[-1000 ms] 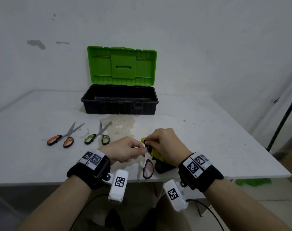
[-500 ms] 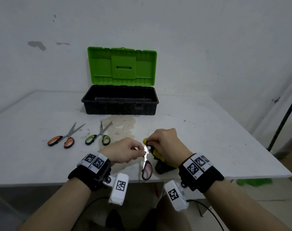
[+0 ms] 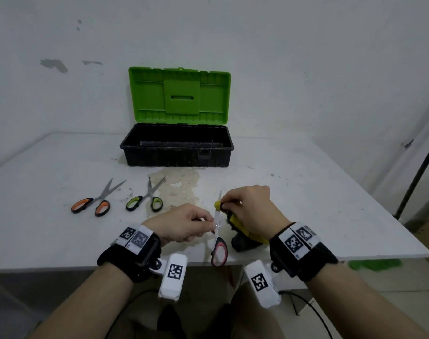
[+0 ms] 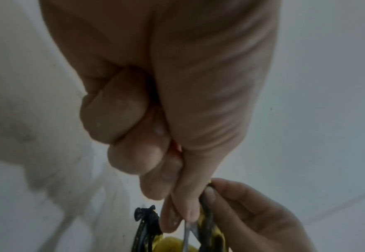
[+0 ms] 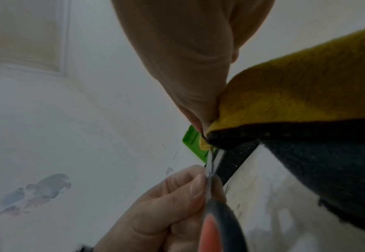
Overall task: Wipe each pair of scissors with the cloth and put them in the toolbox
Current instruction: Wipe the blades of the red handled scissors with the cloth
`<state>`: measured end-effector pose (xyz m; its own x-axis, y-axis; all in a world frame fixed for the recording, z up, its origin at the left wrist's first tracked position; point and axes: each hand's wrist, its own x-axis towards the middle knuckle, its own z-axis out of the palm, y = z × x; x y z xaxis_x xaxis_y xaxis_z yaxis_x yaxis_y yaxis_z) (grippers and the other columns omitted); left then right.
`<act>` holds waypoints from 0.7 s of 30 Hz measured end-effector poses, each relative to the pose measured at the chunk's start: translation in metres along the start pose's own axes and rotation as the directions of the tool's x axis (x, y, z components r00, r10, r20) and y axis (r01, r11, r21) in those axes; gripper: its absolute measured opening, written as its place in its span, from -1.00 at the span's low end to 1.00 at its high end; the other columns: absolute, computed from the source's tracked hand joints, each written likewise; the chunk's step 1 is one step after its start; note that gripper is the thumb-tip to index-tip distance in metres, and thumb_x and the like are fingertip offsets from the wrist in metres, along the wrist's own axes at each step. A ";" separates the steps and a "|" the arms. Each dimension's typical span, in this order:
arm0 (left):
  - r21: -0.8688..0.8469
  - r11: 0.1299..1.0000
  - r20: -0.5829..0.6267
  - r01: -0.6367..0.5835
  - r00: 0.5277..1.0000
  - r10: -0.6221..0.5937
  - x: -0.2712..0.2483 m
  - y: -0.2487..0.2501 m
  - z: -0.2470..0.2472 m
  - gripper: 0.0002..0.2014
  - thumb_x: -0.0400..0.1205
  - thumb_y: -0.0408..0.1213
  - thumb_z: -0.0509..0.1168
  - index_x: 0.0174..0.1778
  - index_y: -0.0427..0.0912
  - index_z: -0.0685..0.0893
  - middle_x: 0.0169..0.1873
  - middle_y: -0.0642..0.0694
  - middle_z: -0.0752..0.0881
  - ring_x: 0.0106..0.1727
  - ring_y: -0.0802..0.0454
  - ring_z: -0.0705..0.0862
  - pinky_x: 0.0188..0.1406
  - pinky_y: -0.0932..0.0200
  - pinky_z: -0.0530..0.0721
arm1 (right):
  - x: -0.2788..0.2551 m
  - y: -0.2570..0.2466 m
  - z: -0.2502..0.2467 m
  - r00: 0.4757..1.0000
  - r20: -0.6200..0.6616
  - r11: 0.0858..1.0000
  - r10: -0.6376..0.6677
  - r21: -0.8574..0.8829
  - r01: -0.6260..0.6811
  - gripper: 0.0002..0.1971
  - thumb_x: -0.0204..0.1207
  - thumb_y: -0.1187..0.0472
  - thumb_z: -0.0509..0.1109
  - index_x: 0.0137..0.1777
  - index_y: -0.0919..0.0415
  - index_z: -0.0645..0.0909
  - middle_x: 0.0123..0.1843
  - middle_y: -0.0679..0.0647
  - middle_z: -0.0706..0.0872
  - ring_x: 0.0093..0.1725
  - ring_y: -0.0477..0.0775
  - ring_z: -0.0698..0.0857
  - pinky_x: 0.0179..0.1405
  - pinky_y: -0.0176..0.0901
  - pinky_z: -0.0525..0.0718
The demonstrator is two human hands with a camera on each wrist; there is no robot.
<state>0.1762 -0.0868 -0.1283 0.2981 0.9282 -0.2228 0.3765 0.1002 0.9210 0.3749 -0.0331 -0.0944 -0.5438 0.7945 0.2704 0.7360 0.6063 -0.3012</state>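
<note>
My left hand [image 3: 203,222] pinches the red-handled scissors [image 3: 219,249] near their pivot, blades pointing away from me, handles hanging over the table's near edge. My right hand [image 3: 229,201] pinches the yellow and black cloth [image 3: 238,223] around the blades close to their tip. In the right wrist view the cloth [image 5: 295,105] wraps the blade [image 5: 214,160] just above my left fingers [image 5: 177,196]. The open toolbox [image 3: 176,152] with its green lid [image 3: 179,94] raised stands at the back. Orange-handled scissors [image 3: 96,204] and green-handled scissors [image 3: 147,199] lie on the table to the left.
The white table [image 3: 318,204] has a brownish stain [image 3: 179,189] in front of the toolbox. A wall rises right behind the box. A dark pole [image 3: 419,172] leans at the far right, and something green [image 3: 375,265] lies on the floor below the table edge.
My right hand has slid the cloth away from me along the blades, from near the pivot towards the tip, baring more blade. The left hand has kept its hold.
</note>
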 end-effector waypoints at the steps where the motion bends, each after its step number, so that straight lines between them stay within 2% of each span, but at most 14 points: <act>1: 0.013 1.000 0.003 -0.004 1.000 0.004 0.000 0.001 0.001 -0.87 0.70 -0.22 0.36 -0.14 -0.13 0.75 -0.49 -0.02 0.49 -0.57 0.11 0.31 -0.63 0.28 0.24 | 0.004 0.000 0.000 0.999 -0.019 0.999 0.036 0.015 -0.035 -0.84 0.65 0.01 0.33 -0.02 -0.14 0.76 -0.03 -0.16 0.82 0.07 0.04 0.66 -0.05 -0.09 0.14; 4: 0.076 0.997 -0.028 0.004 1.000 -0.002 0.002 0.003 0.003 -0.86 0.70 -0.21 0.35 -0.14 -0.11 0.75 -0.49 0.00 0.50 -0.57 0.14 0.35 -0.61 0.30 0.30 | 0.013 0.001 0.001 0.982 -0.124 0.987 0.141 0.088 -0.131 -0.83 0.65 0.05 0.33 -0.05 -0.08 0.76 -0.05 -0.11 0.83 0.07 0.06 0.68 0.02 -0.08 0.24; 7: 0.116 0.993 -0.088 0.028 0.996 -0.018 0.003 0.002 0.001 -0.85 0.70 -0.17 0.35 -0.12 -0.12 0.76 -0.48 -0.01 0.52 -0.56 0.15 0.38 -0.59 0.31 0.35 | 0.014 0.001 0.002 0.967 -0.213 0.984 0.137 0.145 -0.107 -0.83 0.65 0.09 0.33 -0.04 -0.06 0.77 -0.06 -0.09 0.82 0.02 0.06 0.72 0.20 0.07 0.44; 9: 0.135 0.990 -0.097 0.025 0.995 -0.012 0.003 0.001 0.001 -0.85 0.70 -0.16 0.36 -0.13 -0.10 0.76 -0.49 0.02 0.53 -0.56 0.16 0.39 -0.57 0.32 0.37 | 0.010 -0.003 0.005 0.982 -0.175 0.996 0.067 0.064 -0.057 -0.81 0.67 0.09 0.30 -0.03 -0.07 0.76 -0.06 -0.09 0.79 0.01 0.04 0.70 0.14 0.06 0.39; 11: 0.139 0.990 -0.097 0.010 0.995 0.004 0.004 0.003 0.003 -0.85 0.70 -0.17 0.35 -0.13 -0.10 0.75 -0.51 0.03 0.52 -0.55 0.15 0.38 -0.56 0.33 0.38 | 0.004 -0.009 0.008 0.994 -0.109 0.998 -0.006 -0.060 -0.001 -0.80 0.67 0.15 0.29 -0.06 -0.06 0.74 -0.08 -0.08 0.72 0.02 0.02 0.64 -0.05 -0.02 0.20; 13: 0.140 0.990 -0.117 -0.005 0.993 0.022 0.006 0.005 0.003 -0.84 0.70 -0.19 0.35 -0.15 -0.12 0.76 -0.50 0.02 0.49 -0.53 0.14 0.37 -0.54 0.32 0.38 | -0.002 -0.014 0.013 0.995 -0.048 0.980 -0.091 -0.179 0.081 -0.81 0.60 0.24 0.33 -0.09 -0.06 0.71 -0.09 -0.09 0.66 0.03 0.01 0.58 -0.15 -0.02 0.09; 16: 0.122 0.993 -0.160 -0.003 0.987 0.023 0.006 0.003 0.001 -0.83 0.71 -0.21 0.34 -0.14 -0.15 0.78 -0.50 0.01 0.49 -0.52 0.11 0.37 -0.54 0.29 0.35 | -0.012 -0.016 0.019 0.982 0.032 0.953 -0.186 -0.238 0.188 -0.77 0.55 0.29 0.37 -0.09 -0.12 0.69 -0.12 -0.11 0.63 -0.01 -0.01 0.54 -0.16 -0.03 0.07; 18: 0.087 0.996 -0.178 0.027 0.984 -0.011 0.006 0.001 0.003 -0.81 0.73 -0.21 0.30 -0.06 -0.19 0.78 -0.47 0.00 0.51 -0.55 0.14 0.38 -0.60 0.29 0.30 | -0.011 -0.013 0.015 0.985 -0.003 0.958 -0.171 -0.233 0.166 -0.77 0.53 0.30 0.39 -0.10 -0.12 0.71 -0.12 -0.11 0.65 -0.03 -0.01 0.56 -0.15 -0.02 0.12; 21: 0.030 0.997 -0.212 0.073 0.975 -0.066 0.007 0.001 0.005 -0.79 0.75 -0.20 0.24 -0.06 -0.15 0.76 -0.45 0.00 0.53 -0.60 0.19 0.39 -0.63 0.28 0.23 | -0.008 -0.009 0.003 0.991 -0.062 0.978 -0.120 -0.178 0.107 -0.78 0.57 0.29 0.37 -0.09 -0.07 0.75 -0.08 -0.10 0.67 0.00 0.01 0.60 -0.06 0.00 0.21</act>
<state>0.1831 -0.0823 -0.1306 0.0803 0.9744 -0.2099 0.4234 0.1573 0.8922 0.3715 -0.0443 -0.0966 -0.6021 0.7122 0.3609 0.7333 0.6720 -0.1028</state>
